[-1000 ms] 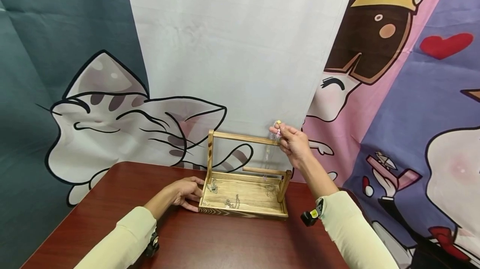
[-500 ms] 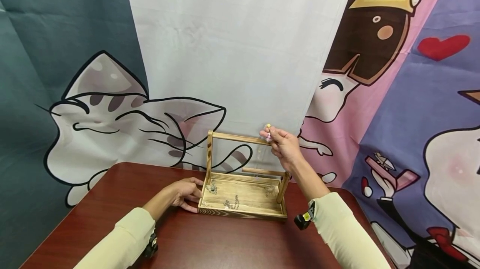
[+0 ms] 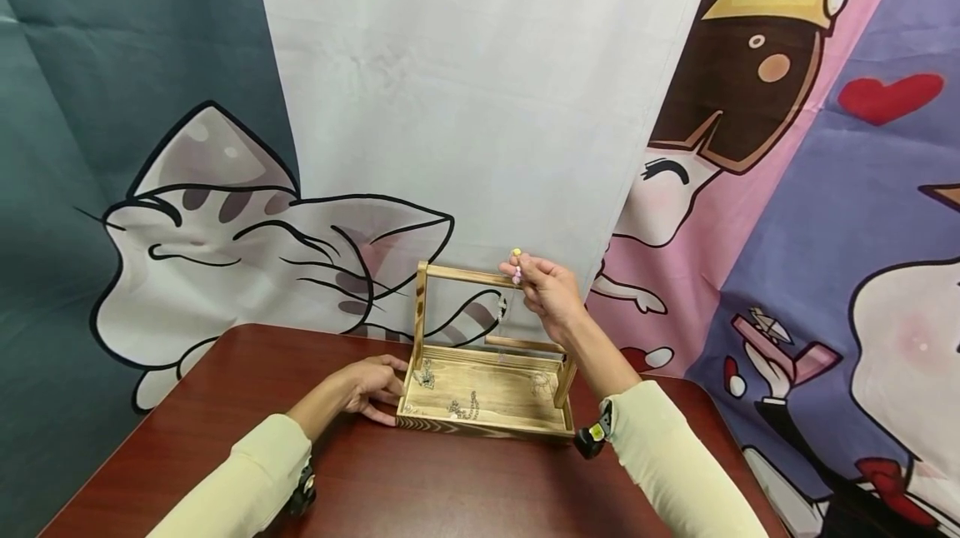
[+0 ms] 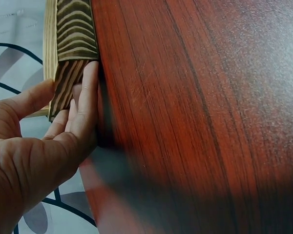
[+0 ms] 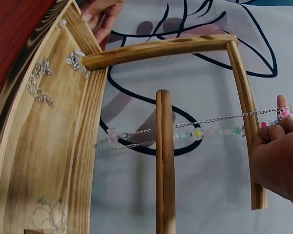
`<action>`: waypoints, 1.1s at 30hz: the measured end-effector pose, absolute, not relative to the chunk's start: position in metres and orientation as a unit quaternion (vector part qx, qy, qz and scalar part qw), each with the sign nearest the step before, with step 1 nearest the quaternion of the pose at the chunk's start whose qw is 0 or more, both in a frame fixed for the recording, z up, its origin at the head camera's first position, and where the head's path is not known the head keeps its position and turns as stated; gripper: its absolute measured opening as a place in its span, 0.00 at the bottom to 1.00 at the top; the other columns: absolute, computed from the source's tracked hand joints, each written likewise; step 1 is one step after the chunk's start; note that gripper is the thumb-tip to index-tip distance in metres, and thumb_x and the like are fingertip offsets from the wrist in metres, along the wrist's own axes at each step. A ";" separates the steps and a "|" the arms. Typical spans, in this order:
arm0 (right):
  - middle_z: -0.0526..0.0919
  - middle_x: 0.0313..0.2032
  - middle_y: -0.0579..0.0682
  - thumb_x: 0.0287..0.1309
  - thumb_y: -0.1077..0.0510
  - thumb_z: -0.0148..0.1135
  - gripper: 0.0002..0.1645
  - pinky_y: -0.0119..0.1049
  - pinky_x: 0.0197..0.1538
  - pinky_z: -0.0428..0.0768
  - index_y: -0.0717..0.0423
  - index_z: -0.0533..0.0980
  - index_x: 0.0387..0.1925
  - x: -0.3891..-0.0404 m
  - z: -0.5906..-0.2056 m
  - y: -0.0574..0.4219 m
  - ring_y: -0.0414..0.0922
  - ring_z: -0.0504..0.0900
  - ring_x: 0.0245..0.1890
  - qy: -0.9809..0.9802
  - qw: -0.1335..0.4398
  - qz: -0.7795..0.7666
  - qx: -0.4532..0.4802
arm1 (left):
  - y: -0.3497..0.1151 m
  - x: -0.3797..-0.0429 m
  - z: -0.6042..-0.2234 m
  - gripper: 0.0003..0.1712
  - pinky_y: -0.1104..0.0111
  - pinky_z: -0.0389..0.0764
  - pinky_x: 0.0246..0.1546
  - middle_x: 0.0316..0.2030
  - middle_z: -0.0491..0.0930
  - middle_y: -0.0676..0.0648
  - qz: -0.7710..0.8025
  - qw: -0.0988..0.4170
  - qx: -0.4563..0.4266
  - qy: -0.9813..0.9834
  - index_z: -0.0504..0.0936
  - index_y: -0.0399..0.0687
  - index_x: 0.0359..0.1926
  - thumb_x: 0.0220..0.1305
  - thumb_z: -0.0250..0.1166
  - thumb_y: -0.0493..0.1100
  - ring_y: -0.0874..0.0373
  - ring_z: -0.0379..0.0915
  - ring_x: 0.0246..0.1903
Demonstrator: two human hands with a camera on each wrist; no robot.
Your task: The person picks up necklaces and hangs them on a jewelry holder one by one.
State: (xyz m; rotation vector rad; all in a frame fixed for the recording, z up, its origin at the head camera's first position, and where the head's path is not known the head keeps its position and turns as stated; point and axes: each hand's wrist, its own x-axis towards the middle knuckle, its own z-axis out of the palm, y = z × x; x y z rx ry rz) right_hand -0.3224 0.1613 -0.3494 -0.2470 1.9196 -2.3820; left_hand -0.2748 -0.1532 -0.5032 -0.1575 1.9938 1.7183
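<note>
Left hand (image 3: 367, 388) and right hand (image 3: 553, 295) are both holding things: the left is gripping the left end of a wooden stand (image 3: 487, 432), its thumb and fingers spread across the end wall, while the right is pinching a beaded chain (image 5: 198, 133) between thumb and fingers at the height of the upper bar (image 3: 468, 275). One yellow bead (image 3: 516, 253) is showing just above the right fingertips and pink ones are showing beside them. From that pinch the beaded chain is hanging down past the lower bar (image 5: 165, 141), with a purple bead (image 5: 112, 137) dangling near its low end; whether it is touching either bar, I cannot tell. Silver chains (image 5: 39, 80) are lying in the tray of the stand, and thin wire loops (image 5: 51, 218) are lying toward its right end. Beneath it all, a reddish-brown table (image 3: 465, 488) is carrying the stand, and a cartoon-printed curtain (image 3: 450, 105) is hanging behind.
</note>
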 end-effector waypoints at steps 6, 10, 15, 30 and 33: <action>0.98 0.40 0.40 0.86 0.56 0.61 0.20 0.23 0.17 0.56 0.67 0.81 0.66 -0.323 -0.352 0.151 0.30 0.59 0.14 0.623 0.042 -0.777 -0.079 | -0.153 -0.275 -0.504 0.37 0.43 0.96 0.47 0.54 0.84 0.31 0.630 0.249 -0.058 0.733 0.64 0.35 0.77 0.68 0.60 0.26 0.43 0.87 0.51; 0.97 0.39 0.39 0.86 0.57 0.61 0.23 0.23 0.17 0.55 0.69 0.78 0.70 -0.323 -0.354 0.145 0.31 0.58 0.14 0.624 0.045 -0.776 -0.080 | -0.152 -0.276 -0.504 0.37 0.43 0.96 0.47 0.52 0.84 0.32 0.630 0.249 -0.057 0.733 0.65 0.35 0.76 0.68 0.60 0.26 0.43 0.87 0.50; 0.97 0.37 0.38 0.87 0.55 0.60 0.26 0.23 0.17 0.53 0.71 0.77 0.71 -0.323 -0.354 0.137 0.30 0.57 0.14 0.631 0.049 -0.769 -0.087 | -0.153 -0.275 -0.503 0.37 0.43 0.96 0.46 0.53 0.84 0.31 0.628 0.249 -0.055 0.735 0.64 0.35 0.77 0.68 0.60 0.26 0.44 0.86 0.50; 0.97 0.38 0.41 0.84 0.57 0.63 0.24 0.24 0.18 0.53 0.72 0.79 0.67 -0.319 -0.359 0.106 0.31 0.56 0.13 0.625 0.050 -0.773 -0.094 | -0.154 -0.276 -0.503 0.37 0.43 0.96 0.47 0.54 0.84 0.31 0.628 0.253 -0.052 0.734 0.63 0.35 0.77 0.69 0.60 0.25 0.44 0.87 0.51; 0.97 0.38 0.41 0.84 0.56 0.63 0.24 0.25 0.17 0.53 0.73 0.80 0.67 -0.318 -0.360 0.101 0.32 0.56 0.12 0.630 0.050 -0.769 -0.099 | -0.154 -0.276 -0.502 0.37 0.43 0.96 0.47 0.54 0.84 0.31 0.628 0.253 -0.052 0.734 0.63 0.35 0.77 0.69 0.60 0.25 0.44 0.87 0.51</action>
